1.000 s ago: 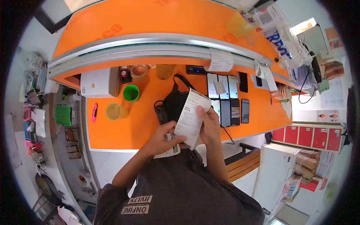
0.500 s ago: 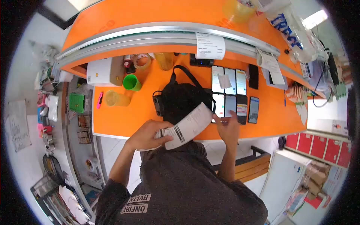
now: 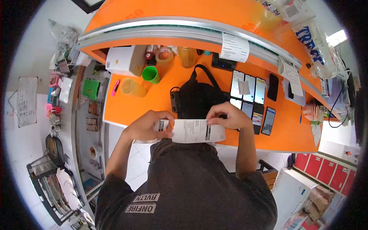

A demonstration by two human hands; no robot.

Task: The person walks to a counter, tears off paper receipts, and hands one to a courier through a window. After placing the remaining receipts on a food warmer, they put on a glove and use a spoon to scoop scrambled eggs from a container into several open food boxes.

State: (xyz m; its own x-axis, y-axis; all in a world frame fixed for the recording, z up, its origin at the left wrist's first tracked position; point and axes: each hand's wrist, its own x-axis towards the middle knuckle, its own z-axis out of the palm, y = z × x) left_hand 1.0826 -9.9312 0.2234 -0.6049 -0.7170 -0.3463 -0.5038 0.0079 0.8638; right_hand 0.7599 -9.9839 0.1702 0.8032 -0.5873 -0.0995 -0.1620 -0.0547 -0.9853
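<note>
A long white printed receipt (image 3: 191, 131) is stretched level across the front of my body. My left hand (image 3: 150, 125) pinches it at the left, where more of the paper strip bends behind the fingers. At the right, my right hand (image 3: 230, 116) has its fingers closed on the upper edge. Just beyond the paper lies a black bag (image 3: 199, 94) with a strap. Several phones with lit screens (image 3: 249, 87) are laid in rows to the right of the bag, and a small slip of paper (image 3: 243, 87) rests on them.
On the orange counter (image 3: 153, 103) stand a green cup (image 3: 151, 74), a yellowish cup (image 3: 133, 88) and a white box (image 3: 125, 60); a pink marker (image 3: 115, 88) lies at the left. Receipts (image 3: 234, 47) hang from the shelf edge. Red lockers (image 3: 326, 171) are at the right.
My right hand has moved from the phones to the receipt and taken hold of it. The receipt went from slanted to level. The view has shifted, so the counter appears further right.
</note>
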